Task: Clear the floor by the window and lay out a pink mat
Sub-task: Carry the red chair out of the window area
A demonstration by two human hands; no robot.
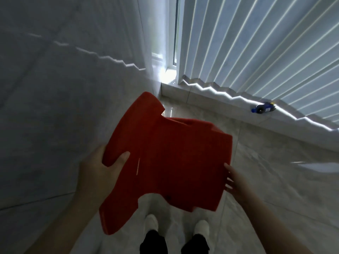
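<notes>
A large red plastic piece (165, 158), shaped like a small chair or stool, is held up off the floor in front of me. My left hand (102, 167) grips its left edge, thumb curled over the top face. My right hand (233, 180) is at its right side, fingertips touching the edge; the rest of the fingers are partly hidden behind the plastic. A small blue toy car (263, 108) lies on the low ledge under the window blinds. No pink mat is in view.
Pale tiled floor (266, 180) runs to a grey wall (55, 88) on the left and a raised ledge (211, 107) beneath vertical blinds (256, 52) at the right. My feet in white socks (176, 224) stand below the red piece.
</notes>
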